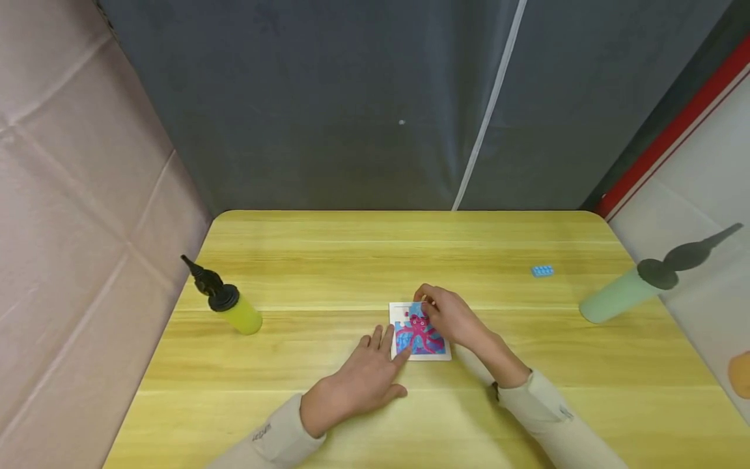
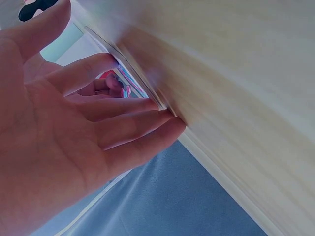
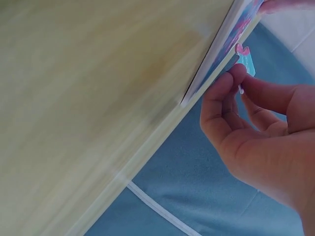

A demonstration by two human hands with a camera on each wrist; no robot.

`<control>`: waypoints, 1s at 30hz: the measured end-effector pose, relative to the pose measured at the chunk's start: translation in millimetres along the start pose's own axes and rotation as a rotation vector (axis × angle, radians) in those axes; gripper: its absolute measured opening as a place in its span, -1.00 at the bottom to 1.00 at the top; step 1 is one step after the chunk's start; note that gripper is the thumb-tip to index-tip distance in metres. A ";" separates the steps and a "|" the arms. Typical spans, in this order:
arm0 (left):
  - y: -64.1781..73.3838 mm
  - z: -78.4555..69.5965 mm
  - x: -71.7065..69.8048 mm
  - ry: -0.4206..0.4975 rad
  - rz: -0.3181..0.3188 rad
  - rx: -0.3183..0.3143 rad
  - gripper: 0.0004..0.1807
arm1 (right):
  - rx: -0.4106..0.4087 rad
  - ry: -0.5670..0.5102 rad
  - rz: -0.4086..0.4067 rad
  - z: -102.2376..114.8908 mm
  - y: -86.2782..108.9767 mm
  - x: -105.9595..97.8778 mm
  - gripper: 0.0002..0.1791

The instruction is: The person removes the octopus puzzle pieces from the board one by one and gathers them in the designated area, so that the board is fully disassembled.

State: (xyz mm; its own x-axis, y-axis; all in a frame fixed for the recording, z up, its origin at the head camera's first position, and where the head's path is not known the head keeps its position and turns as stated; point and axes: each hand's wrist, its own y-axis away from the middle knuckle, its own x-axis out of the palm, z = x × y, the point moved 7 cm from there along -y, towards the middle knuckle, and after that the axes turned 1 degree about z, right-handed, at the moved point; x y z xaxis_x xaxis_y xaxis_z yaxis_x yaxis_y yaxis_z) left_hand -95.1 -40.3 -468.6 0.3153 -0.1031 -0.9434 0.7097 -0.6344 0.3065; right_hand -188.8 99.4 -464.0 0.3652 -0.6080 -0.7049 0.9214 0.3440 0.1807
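A small jigsaw puzzle (image 1: 418,342) in a white frame lies on the table, showing a pink octopus on blue. White backing shows at its upper left. My right hand (image 1: 450,317) is over the upper right of the puzzle. In the right wrist view, thumb and fingertips of that hand (image 3: 266,132) pinch a blue and pink puzzle piece (image 3: 247,61), tilted up off the board. My left hand (image 1: 367,374) rests with extended fingers at the left edge of the frame, index finger touching its lower part. The left wrist view shows its fingertips (image 2: 178,129) against the table and frame edge.
On the wooden table (image 1: 328,260), a yellow bottle with a black top (image 1: 243,317) stands at the left. A pale green bottle with a dark top (image 1: 615,296) is at the right. A blue toy brick (image 1: 542,271) lies at the back right. A dark curtain (image 1: 305,111) hangs behind.
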 end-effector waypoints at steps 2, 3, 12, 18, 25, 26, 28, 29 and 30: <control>0.3 -0.2 0.1 0.002 0.002 0.000 -0.21 | 0.000 0.004 0.001 -0.8 0.5 -0.8 -0.80; 0.5 -0.3 -0.2 0.002 0.002 0.000 -0.21 | -0.002 0.006 -0.001 -1.4 0.7 -1.4 -0.80; 0.1 0.3 -0.3 0.002 0.005 -0.010 -0.22 | 0.000 0.026 -0.009 -4.2 2.5 -5.8 -0.82; 0.5 0.4 -1.2 0.010 -0.002 -0.010 -0.22 | 0.002 0.038 -0.019 -8.3 3.7 -8.7 -0.81; -0.8 0.7 0.5 0.020 -0.008 -0.005 -0.22 | 0.016 0.059 -0.044 -16.0 5.6 -14.1 -0.81; -0.9 0.8 1.0 0.020 -0.007 -0.005 -0.22 | 0.017 0.062 -0.049 -17.2 5.8 -14.8 -0.81; -1.0 0.9 1.8 0.021 -0.007 -0.004 -0.22 | 0.018 0.061 -0.053 -19.3 6.3 -16.0 -0.81; -1.2 1.1 2.4 0.022 -0.007 -0.004 -0.22 | 0.020 0.061 -0.056 -20.2 6.6 -16.9 -0.81; -1.5 1.3 3.1 0.024 -0.006 -0.006 -0.22 | 0.014 0.061 -0.057 -20.4 7.0 -17.4 -0.81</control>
State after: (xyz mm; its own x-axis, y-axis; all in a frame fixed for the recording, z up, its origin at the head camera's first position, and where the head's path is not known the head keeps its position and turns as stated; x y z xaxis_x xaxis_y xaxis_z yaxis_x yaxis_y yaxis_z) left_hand -96.0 -40.7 -472.1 0.3254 -0.0810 -0.9421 0.7153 -0.6306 0.3013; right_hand -191.5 127.0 -464.4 0.3037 -0.5813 -0.7549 0.9424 0.2997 0.1484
